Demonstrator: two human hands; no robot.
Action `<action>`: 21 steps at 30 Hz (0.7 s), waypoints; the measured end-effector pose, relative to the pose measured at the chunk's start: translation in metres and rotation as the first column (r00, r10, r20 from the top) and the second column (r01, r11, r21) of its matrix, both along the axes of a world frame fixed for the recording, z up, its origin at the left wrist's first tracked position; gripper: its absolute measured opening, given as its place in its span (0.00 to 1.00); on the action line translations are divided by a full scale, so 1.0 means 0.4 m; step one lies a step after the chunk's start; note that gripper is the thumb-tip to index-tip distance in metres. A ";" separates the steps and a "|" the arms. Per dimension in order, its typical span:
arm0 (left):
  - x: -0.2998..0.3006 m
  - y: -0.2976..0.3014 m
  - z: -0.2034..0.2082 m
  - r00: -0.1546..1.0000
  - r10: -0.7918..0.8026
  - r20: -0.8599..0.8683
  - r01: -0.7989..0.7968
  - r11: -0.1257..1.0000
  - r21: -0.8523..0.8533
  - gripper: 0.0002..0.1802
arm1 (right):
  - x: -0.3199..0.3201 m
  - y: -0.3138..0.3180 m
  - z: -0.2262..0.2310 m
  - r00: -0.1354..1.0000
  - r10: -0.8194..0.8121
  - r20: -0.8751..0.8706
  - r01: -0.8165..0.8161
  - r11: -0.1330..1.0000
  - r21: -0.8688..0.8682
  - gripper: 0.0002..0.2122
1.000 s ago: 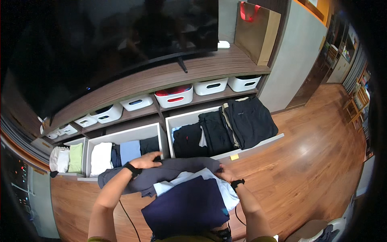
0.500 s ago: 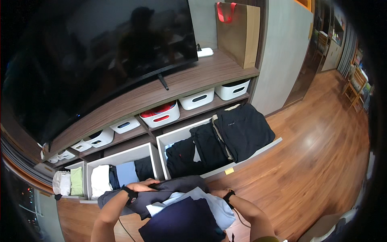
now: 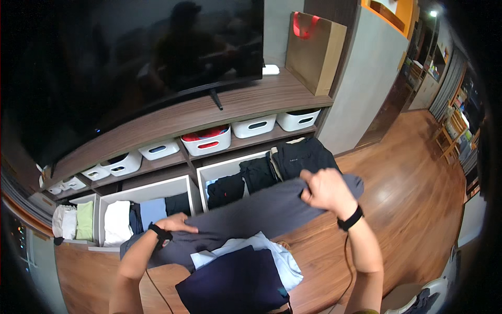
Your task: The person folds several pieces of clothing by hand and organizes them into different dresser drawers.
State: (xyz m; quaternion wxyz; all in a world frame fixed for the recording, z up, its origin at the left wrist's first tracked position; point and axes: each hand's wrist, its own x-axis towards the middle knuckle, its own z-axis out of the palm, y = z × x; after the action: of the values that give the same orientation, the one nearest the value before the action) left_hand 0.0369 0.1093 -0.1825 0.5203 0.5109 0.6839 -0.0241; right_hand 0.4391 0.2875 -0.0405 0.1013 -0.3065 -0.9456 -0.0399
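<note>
A long dark grey garment point(image 3: 261, 209) is stretched sideways between my hands, above the floor and in front of the open drawers. My left hand point(image 3: 175, 224) grips its upper edge near the left end, thumb on top. Higher up, my right hand point(image 3: 328, 192) is closed on the other end, pulling it out to the right. Whether it is trousers or a top I cannot tell. Just below it lie a folded dark navy garment point(image 3: 232, 282) and a light blue garment point(image 3: 285, 264), stacked close to me. My right hand partly covers folded black clothes point(image 3: 303, 157) in the right drawer.
The left drawer point(image 3: 184, 191) holds white, blue and dark folded clothes; a smaller one beside it holds a green piece point(image 3: 85, 221). White baskets point(image 3: 206, 144) line the shelf under a large television point(image 3: 172, 47). A paper bag point(image 3: 314, 55) stands on the cabinet top.
My right hand has risen and moved right and away from me, drawing the bunched grey garment out into a long strip. My left hand keeps its hold, and the view has shifted slightly.
</note>
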 end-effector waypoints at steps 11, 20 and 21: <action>-0.014 -0.165 0.008 0.913 0.290 -0.287 -0.045 0.772 0.635 0.44 | -0.034 0.202 -0.201 0.889 -0.456 0.039 0.456 0.890 0.022 0.40; -0.112 -0.553 -0.125 0.342 0.717 -0.607 -0.388 0.696 0.604 0.38 | 0.258 0.416 -0.568 0.553 -0.813 -0.184 0.636 0.554 -0.536 0.24; -0.140 -0.540 -0.164 0.422 0.786 -0.452 -0.441 0.613 0.655 0.38 | 0.388 0.477 -0.586 0.494 -0.825 -0.274 0.622 0.555 -0.552 0.23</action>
State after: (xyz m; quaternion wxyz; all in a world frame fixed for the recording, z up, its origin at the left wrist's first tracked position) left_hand -0.0190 -0.1066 -0.2480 0.0551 0.2647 0.9532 0.1353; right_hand 0.5941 0.4784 -0.2747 0.2561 -0.6945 -0.6459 0.1869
